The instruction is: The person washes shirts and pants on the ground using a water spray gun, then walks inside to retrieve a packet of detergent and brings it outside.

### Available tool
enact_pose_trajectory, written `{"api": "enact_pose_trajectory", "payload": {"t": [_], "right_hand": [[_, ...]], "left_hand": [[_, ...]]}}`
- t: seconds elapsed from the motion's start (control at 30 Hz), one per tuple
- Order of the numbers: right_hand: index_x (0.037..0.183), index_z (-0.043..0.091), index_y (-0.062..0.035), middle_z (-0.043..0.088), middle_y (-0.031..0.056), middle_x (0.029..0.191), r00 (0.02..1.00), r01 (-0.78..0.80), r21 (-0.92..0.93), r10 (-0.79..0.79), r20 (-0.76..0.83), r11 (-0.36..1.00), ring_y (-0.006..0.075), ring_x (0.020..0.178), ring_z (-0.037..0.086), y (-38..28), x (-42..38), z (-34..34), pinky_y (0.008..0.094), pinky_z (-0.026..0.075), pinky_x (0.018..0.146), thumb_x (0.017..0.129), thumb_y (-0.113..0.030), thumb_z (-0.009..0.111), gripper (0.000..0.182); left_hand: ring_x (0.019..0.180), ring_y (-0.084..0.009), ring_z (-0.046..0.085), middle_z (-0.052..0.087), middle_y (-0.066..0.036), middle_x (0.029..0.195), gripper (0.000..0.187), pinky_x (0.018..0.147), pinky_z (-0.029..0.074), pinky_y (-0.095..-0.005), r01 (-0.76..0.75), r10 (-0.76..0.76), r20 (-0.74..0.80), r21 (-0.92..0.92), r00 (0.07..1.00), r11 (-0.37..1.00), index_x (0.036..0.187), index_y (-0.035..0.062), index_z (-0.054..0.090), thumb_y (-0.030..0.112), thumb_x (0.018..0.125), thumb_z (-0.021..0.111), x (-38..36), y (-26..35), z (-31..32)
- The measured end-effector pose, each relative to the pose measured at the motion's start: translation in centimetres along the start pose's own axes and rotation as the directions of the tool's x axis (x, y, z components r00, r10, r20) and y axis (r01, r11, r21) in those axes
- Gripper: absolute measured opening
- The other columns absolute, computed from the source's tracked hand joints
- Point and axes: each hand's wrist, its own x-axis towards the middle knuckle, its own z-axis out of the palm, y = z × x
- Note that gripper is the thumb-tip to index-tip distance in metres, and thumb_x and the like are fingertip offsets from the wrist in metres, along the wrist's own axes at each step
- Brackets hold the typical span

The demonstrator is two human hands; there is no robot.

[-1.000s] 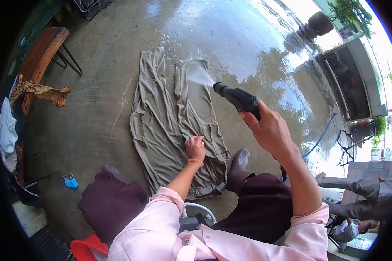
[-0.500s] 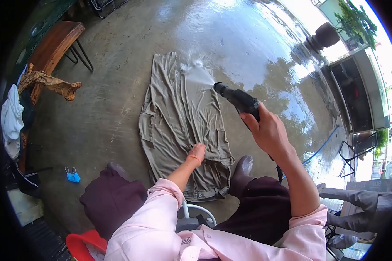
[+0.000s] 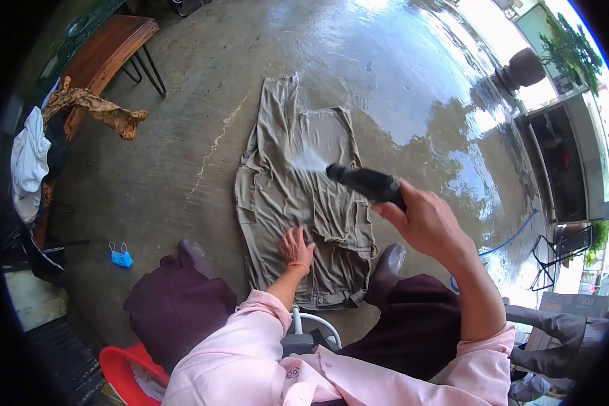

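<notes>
No readable text; shirt emblem (image 3: pixel 292 373) too small

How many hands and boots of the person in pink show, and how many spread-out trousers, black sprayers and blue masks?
Hands: 2 (left hand, right hand)
Boots: 2 (left boot, right boot)
Spread-out trousers: 1
Black sprayer: 1
Blue mask: 1
Total: 7

There are one black spray nozzle (image 3: pixel 367 183) in one right hand (image 3: pixel 434 220), one pair of cargo trousers (image 3: pixel 281 193) under one left hand (image 3: pixel 297 250), two boots (image 3: pixel 388 265) flanking it, one blue face mask (image 3: pixel 121 256) farther left.
</notes>
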Motion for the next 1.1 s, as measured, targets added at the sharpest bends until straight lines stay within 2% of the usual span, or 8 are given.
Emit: {"api": "enact_pose_trajectory", "payload": {"t": [0.13,0.23,0.3,0.47,0.57,0.77,0.9,1.1], "right_hand": [[0.102,0.057,-0.0037,0.061,0.0224,0.070,0.956,-0.017,-0.065,0.036,0.291,0.998,0.0409,0.072,0.061,-2.5,-0.2,0.6,0.0480,0.046,0.064,0.087,-0.044,0.054,0.043],[0.105,0.055,-0.0028,0.061,0.0223,0.070,0.957,0.030,-0.035,-0.019,0.289,0.999,0.0413,0.071,0.060,-2.4,0.3,1.7,0.0477,0.046,0.063,0.087,-0.043,0.055,0.044],[0.111,0.053,-0.0017,0.061,0.0223,0.071,0.996,0.085,0.030,-0.085,0.011,0.996,0.0419,0.071,0.060,-2.2,0.7,2.4,0.0469,0.046,0.062,0.087,-0.043,0.055,0.047],[0.116,0.051,-0.0020,0.062,0.0219,0.072,0.982,0.143,0.034,-0.138,-0.126,0.989,0.0414,0.071,0.060,-2.7,0.8,2.1,0.0468,0.046,0.062,0.087,-0.042,0.056,0.050],[0.107,0.053,-0.0020,0.062,0.0213,0.070,0.966,0.088,-0.054,-0.072,0.247,0.995,0.0412,0.070,0.060,-3.8,0.5,1.4,0.0480,0.046,0.063,0.088,-0.044,0.053,0.047],[0.107,0.055,-0.0022,0.060,0.0206,0.066,0.967,0.171,0.012,-0.170,0.190,0.985,0.0399,0.068,0.060,-5.0,0.8,3.2,0.0460,0.046,0.061,0.086,-0.044,0.056,0.047],[0.111,0.053,0.0002,0.061,0.0201,0.067,0.975,0.213,-0.033,-0.211,0.066,0.976,0.0376,0.067,0.062,-5.8,0.8,2.9,0.0449,0.047,0.059,0.087,-0.044,0.055,0.051],[0.101,0.054,0.0003,0.060,0.0214,0.066,0.900,0.245,-0.056,-0.206,0.384,0.968,0.0401,0.069,0.061,-6.2,0.5,3.0,0.0467,0.047,0.061,0.088,-0.047,0.053,0.049]], "left_hand": [[0.114,-0.0267,0.043,0.044,-0.006,0.122,0.061,0.095,0.038,-0.0382,-0.276,0.271,0.084,0.066,0.959,0.959,0.119,0.0161,0.050,0.028,0.066,0.076,-1.3,-2.9,-0.4],[0.103,-0.0261,0.051,0.051,-0.009,0.106,0.024,0.085,0.046,-0.0365,-0.334,0.319,0.133,0.106,0.938,0.937,0.101,0.0127,0.052,0.018,0.079,0.059,0.7,-3.8,0.5],[0.100,-0.0272,0.053,0.054,-0.011,0.101,0.011,0.080,0.050,-0.0370,-0.357,0.332,0.182,0.127,0.926,0.925,0.092,0.0100,0.052,0.012,0.088,0.041,2.1,-3.9,1.3],[0.102,-0.0322,0.055,0.056,-0.016,0.104,0.017,0.086,0.048,-0.0391,-0.218,0.200,0.373,0.007,0.906,0.976,0.097,0.0050,0.055,0.010,0.088,0.042,3.0,-2.8,1.0],[0.097,-0.0372,0.059,0.060,-0.020,0.100,0.017,0.084,0.049,-0.0430,-0.207,0.220,0.475,-0.079,0.852,0.975,0.098,0.0027,0.056,0.007,0.083,0.050,2.1,-1.7,1.6],[0.087,-0.0350,0.062,0.063,-0.015,0.092,0.009,0.074,0.049,-0.0422,0.032,0.162,0.482,-0.369,0.861,0.929,0.086,0.0105,0.061,0.015,0.079,0.059,-1.9,0.2,2.3],[0.080,-0.0343,0.059,0.061,-0.015,0.084,0.008,0.071,0.047,-0.0423,0.141,-0.184,-0.023,-0.555,0.983,0.820,0.086,0.0077,0.060,0.010,0.078,0.059,0.2,-2.7,2.0],[0.093,-0.0291,0.052,0.053,-0.014,0.100,0.022,0.082,0.043,-0.0384,0.467,-0.718,-0.353,-0.575,0.600,0.672,0.103,0.0044,0.051,-0.001,0.085,0.040,3.8,-8.0,-3.7]]}}
